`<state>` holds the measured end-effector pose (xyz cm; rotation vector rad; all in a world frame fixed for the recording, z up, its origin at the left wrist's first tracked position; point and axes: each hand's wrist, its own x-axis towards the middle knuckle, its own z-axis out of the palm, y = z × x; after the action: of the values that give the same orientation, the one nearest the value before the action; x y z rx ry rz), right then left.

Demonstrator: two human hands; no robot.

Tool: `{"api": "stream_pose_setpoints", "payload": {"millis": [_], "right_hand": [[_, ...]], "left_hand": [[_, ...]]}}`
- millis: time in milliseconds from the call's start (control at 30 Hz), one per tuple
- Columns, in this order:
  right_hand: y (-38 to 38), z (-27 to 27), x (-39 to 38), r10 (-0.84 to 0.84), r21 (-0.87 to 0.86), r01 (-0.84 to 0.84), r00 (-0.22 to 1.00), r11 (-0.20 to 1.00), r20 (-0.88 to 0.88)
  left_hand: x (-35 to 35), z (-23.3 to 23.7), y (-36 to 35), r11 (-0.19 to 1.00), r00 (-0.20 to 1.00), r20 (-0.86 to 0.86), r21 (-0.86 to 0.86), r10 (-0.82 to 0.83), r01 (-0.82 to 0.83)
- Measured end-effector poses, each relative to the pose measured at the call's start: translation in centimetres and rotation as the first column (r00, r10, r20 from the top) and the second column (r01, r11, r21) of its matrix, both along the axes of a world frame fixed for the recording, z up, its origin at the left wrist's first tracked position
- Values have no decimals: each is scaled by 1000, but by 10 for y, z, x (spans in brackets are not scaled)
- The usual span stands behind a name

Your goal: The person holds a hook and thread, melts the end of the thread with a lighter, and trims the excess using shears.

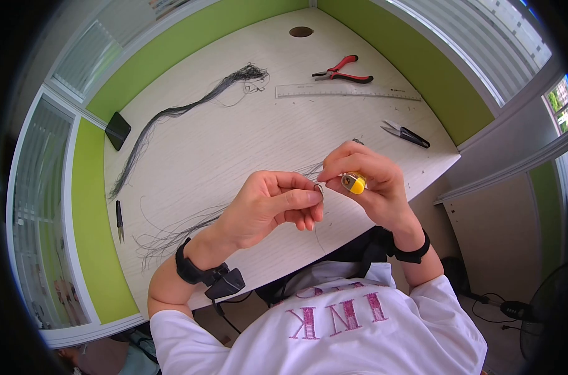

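Observation:
My left hand (274, 203) is closed, with its thumb and index finger pinching a small dark loop of thread (319, 188). A thin strand hangs below those fingers. Close by on the right, my right hand (368, 178) curls around what looks like a yellow lighter (355, 183) with a metal top. Its thumb and index finger come together near the loop; whether they also grip a strand is too small to tell. Under and behind my hands lies a bundle of dark threads (199, 222), its loose ends fanned out to the left.
A longer dark thread bundle (165, 114) curves across the back left. Red-handled pliers (345, 70), a clear ruler (346, 92) and black thread snips (407, 134) lie at the right. More snips (119, 220) and a black flat object (117, 130) sit by the left green partition (106, 250).

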<state>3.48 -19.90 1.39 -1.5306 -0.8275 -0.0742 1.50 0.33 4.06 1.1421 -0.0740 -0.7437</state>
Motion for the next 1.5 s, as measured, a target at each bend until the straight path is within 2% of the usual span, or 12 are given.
{"api": "stream_pose_setpoints", "payload": {"millis": [200, 367, 467, 533, 567, 633, 667, 733, 900, 1167, 1300, 1500], "right_hand": [[-2, 4, -3, 4, 19, -4, 1000, 1000, 28], [-5, 5, -1, -54, -108, 87, 960, 990, 273], [-4, 8, -2, -118, -72, 141, 958, 987, 261], [-5, 8, -3, -145, -84, 171, 957, 982, 252], [-6, 8, -3, -174, -95, 201, 955, 975, 242], [-7, 9, -4, -186, -131, 229, 941, 965, 283], [-7, 10, -5, -196, -163, 258, 926, 952, 322], [-6, 12, -7, -203, -182, 281, 912, 942, 355], [-1, 10, -8, -209, -210, 319, 882, 924, 422], [-3, 10, -7, -166, -173, 218, 948, 961, 272], [-3, 9, -8, -171, -193, 227, 948, 955, 268], [-3, 6, -7, -163, -218, 246, 927, 945, 338]], "left_hand": [[2, -1, 3, 999, 998, -40, -17, -48, 47], [4, 1, 5, 995, 992, -82, -16, -101, 100], [3, 7, 0, 995, 984, -150, 38, -91, 98], [1, 8, -2, 987, 997, 64, 147, 48, -57], [-1, 8, -3, 988, 997, 64, 146, 48, -57], [-4, 7, -3, 946, 926, 356, 238, 127, -222], [-5, 6, -4, 946, 926, 355, 238, 127, -221], [-8, 3, -4, 924, 850, 522, 283, 77, -257], [-9, 6, -4, 933, 900, 432, 299, 53, -199], [-7, 6, -4, 951, 908, 413, 242, 76, -190], [-4, 8, -3, 963, 951, 303, 230, 67, -141], [-3, 6, 0, 967, 961, 269, 224, 59, -122]]}}
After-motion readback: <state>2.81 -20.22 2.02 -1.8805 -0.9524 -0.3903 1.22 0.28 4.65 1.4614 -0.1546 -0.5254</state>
